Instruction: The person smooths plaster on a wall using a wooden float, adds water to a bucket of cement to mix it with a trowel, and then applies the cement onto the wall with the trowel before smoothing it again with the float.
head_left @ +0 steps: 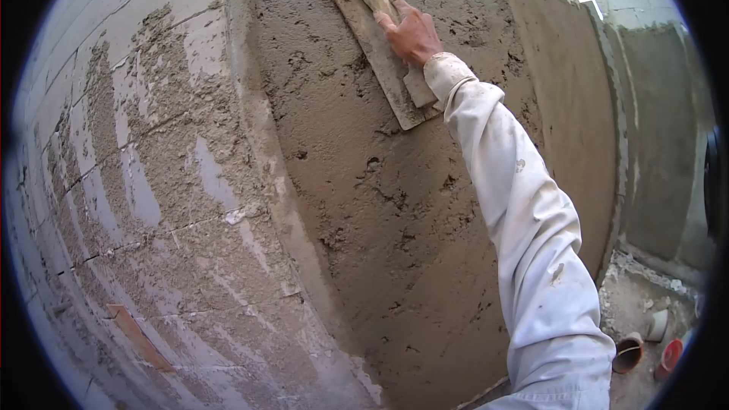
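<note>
My right hand, in a stained white sleeve, is wrapped round the handle of a long flat float. The float lies tilted against wet brown plaster at the top of the wall. Its lower corner rests just below and left of my wrist. Pits and rough patches mark the plaster around it. My left hand is out of the frame.
A block wall with smeared mortar fills the left side, with a wooden piece low on it. At the lower right, a brown bucket, a red container and a pale container stand on the rough ground.
</note>
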